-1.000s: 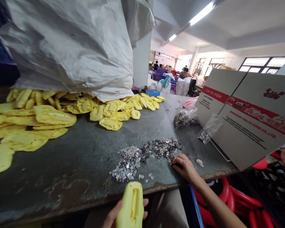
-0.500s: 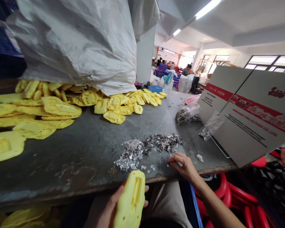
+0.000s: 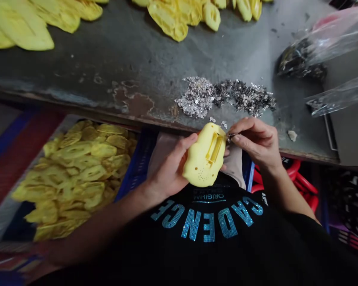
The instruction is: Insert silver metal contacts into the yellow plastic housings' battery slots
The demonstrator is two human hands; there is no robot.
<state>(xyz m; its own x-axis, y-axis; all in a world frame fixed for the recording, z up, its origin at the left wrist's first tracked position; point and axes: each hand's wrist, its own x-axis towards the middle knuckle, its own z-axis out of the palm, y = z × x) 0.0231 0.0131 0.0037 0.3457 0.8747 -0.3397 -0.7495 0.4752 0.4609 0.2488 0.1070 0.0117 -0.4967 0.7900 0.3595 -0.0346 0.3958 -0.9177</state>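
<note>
My left hand (image 3: 174,165) is wrapped around a yellow plastic shell (image 3: 201,159) with a long slot, screw holes and a cluster of tiny holes facing up. Close to the shell's upper right edge, my right hand (image 3: 255,141) pinches a small metal piece (image 3: 230,137) between thumb and fingertips. Whether that piece touches the shell I cannot tell. On the table just beyond lie a heap of bright silver metal pieces (image 3: 197,97) and a darker heap of metal pieces (image 3: 246,97). A few loose ones sit nearer the table's edge.
More yellow shells (image 3: 179,16) are strewn along the far side of the table (image 3: 107,59). Below the table at left, a crate holds many yellow shells (image 3: 86,167). Clear bags (image 3: 304,59) with dark parts stand at right, near a white scrap (image 3: 292,135). Red rings (image 3: 304,182) are below right.
The view has tilted down. My right hand has come from the table's edge to the shell's upper right edge. The shell stays in my left hand, now turned with its slot upward.
</note>
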